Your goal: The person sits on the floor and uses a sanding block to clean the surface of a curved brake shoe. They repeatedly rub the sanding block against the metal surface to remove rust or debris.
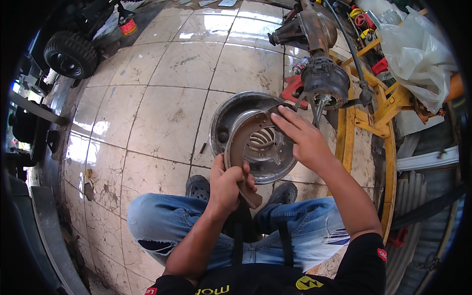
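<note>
The left grip [227,187] clamped a curved brown brake shoe [237,140], its far end beneath the right grip [309,141], whose closure I couldn't tell; a wheel rim [222,118] lay below both.

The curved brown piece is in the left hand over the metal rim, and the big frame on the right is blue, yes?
Not quite: the big frame on the right is yellow, as the head view shows. The curved brown piece is in the left hand over the metal rim.
</note>
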Demonstrator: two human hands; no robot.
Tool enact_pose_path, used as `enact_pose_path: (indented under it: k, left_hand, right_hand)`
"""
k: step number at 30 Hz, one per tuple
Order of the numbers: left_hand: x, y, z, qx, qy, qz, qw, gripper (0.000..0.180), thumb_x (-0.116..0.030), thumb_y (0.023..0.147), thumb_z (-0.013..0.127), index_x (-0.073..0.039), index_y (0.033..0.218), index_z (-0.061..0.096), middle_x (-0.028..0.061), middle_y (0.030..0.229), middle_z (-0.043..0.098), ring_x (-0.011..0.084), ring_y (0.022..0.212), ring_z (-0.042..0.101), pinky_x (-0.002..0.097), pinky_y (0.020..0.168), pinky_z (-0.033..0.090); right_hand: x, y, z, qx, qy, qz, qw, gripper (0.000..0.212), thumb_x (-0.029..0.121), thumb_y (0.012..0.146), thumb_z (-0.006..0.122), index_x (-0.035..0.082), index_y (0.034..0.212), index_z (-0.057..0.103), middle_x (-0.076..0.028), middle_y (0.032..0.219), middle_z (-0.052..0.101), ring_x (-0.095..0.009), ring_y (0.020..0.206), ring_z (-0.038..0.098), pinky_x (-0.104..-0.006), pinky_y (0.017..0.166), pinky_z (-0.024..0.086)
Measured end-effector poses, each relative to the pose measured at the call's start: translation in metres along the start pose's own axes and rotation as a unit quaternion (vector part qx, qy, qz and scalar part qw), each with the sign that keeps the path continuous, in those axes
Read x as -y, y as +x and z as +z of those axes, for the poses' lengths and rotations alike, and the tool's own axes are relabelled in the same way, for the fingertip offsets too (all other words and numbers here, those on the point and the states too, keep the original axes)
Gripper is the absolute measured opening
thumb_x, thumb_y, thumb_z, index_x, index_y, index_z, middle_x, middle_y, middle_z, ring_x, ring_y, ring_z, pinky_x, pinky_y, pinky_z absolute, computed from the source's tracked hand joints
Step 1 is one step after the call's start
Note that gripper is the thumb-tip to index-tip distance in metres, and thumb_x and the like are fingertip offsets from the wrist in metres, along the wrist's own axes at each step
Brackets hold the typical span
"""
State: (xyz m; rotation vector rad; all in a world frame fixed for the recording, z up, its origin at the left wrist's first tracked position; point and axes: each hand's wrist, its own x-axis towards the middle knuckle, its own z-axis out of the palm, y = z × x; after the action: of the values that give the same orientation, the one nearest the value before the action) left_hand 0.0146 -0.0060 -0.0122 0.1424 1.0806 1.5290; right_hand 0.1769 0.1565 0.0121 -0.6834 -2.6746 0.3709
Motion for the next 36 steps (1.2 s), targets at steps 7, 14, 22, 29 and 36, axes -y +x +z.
enact_pose_path:
  k: [7, 14, 22, 29, 36]
  left_hand:
    - [0.003, 0.0, 0.005, 0.011, 0.022, 0.06, 0.998, 0.041, 0.003, 0.071, 0.044, -0.001, 0.112, 0.041, 0.0124, 0.09, 0.051, 0.0214, 0.06, 0.058, 0.0391, 0.052, 0.055]
    - [0.008, -0.003, 0.007, 0.013, 0.051, 0.086, 0.995, 0.041, 0.004, 0.071, 0.044, 0.0, 0.112, 0.04, 0.0131, 0.089, 0.053, 0.021, 0.058, 0.057, 0.038, 0.051, 0.055]
    - [0.006, -0.003, 0.006, -0.004, 0.051, 0.059, 0.997, 0.04, 0.004, 0.073, 0.045, 0.0, 0.113, 0.041, 0.0123, 0.088, 0.054, 0.0206, 0.056, 0.057, 0.0374, 0.05, 0.054]
    - [0.008, -0.002, 0.007, -0.005, 0.055, 0.056, 0.997, 0.041, 0.004, 0.073, 0.046, 0.0, 0.114, 0.041, 0.0123, 0.087, 0.054, 0.0207, 0.057, 0.058, 0.037, 0.049, 0.054]
    - [0.006, -0.001, 0.008, -0.014, 0.064, 0.06, 0.996, 0.042, 0.004, 0.073, 0.046, -0.001, 0.115, 0.042, 0.0124, 0.089, 0.054, 0.0204, 0.057, 0.058, 0.0368, 0.049, 0.054]
  right_hand:
    - [0.013, -0.003, 0.009, 0.004, -0.042, -0.034, 0.999, 0.067, -0.007, 0.078, 0.056, 0.012, 0.141, 0.054, -0.012, 0.145, 0.052, -0.032, 0.13, 0.054, -0.0415, 0.104, 0.046]
    - [0.023, -0.002, 0.037, -0.004, -0.088, -0.078, 0.993, 0.051, 0.008, 0.091, 0.05, 0.007, 0.142, 0.052, -0.014, 0.147, 0.051, -0.032, 0.135, 0.05, -0.0446, 0.108, 0.042]
    - [0.012, -0.001, 0.044, 0.033, -0.072, -0.063, 0.995, 0.052, 0.014, 0.091, 0.052, 0.007, 0.143, 0.051, -0.016, 0.148, 0.049, -0.034, 0.138, 0.046, -0.0456, 0.113, 0.039]
    - [0.015, -0.002, 0.045, 0.033, -0.019, -0.09, 0.995, 0.052, 0.012, 0.09, 0.052, 0.005, 0.141, 0.052, -0.016, 0.147, 0.05, -0.036, 0.138, 0.045, -0.0463, 0.114, 0.038]
    - [0.018, 0.0, 0.046, 0.017, 0.018, -0.08, 0.996, 0.056, 0.003, 0.085, 0.053, 0.005, 0.141, 0.054, -0.016, 0.148, 0.05, -0.036, 0.138, 0.046, -0.0446, 0.114, 0.039]
